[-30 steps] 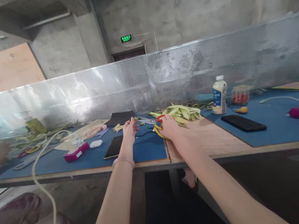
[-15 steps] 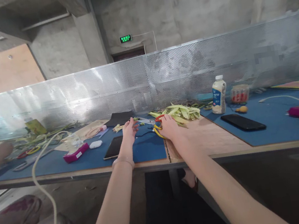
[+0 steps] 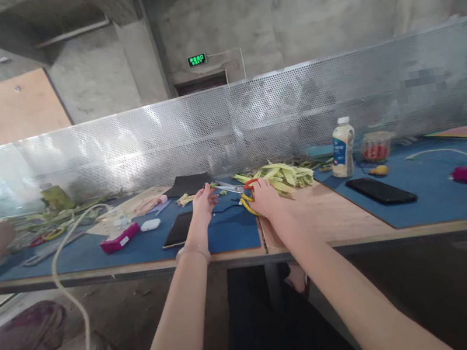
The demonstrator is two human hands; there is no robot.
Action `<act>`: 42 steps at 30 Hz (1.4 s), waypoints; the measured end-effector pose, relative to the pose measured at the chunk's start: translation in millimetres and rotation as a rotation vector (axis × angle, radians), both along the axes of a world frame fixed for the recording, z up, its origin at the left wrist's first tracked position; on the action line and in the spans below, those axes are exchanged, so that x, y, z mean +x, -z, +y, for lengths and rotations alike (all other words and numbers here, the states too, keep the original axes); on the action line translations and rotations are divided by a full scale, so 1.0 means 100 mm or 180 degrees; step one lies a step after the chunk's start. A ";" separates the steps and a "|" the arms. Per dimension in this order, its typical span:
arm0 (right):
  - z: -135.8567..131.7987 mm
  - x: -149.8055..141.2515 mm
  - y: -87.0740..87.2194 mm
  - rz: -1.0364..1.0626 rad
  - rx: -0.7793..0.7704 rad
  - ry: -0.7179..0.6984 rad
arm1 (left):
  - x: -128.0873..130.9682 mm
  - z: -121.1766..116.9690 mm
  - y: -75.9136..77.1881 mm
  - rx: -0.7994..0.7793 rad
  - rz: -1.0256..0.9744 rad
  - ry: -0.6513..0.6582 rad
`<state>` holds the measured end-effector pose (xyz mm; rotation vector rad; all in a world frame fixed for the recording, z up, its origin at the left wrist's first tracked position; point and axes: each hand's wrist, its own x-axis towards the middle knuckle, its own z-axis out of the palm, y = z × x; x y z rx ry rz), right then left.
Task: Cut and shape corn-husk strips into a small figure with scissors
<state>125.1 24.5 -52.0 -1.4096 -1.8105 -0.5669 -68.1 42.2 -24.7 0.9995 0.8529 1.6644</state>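
R grip (image 3: 265,198) has scissors (image 3: 236,189) by the handles, blades twd L grip (image 3: 203,201); can't tell what L's got. Strips (image 3: 290,176) piled just beyond R grip. Prob mid-job: no finished pc visible, pile left.

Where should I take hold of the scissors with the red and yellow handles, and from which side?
Best, I think, by the handles of the scissors, from the right, where the right hand grips them. They spread apart at that end, while the metal blades point left toward the left hand, so that side is probably one to avoid.
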 end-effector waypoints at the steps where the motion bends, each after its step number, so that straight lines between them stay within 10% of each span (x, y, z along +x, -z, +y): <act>1: 0.00 0.00 0.00 0.0007 -0.0005 0.0001 | 0.00 0.00 0.00 0.0003 0.0000 0.0004; 42: -0.07 0.00 -0.05 0.0093 -0.0308 -0.0036 | -0.02 0.03 0.02 0.0063 0.0006 0.0087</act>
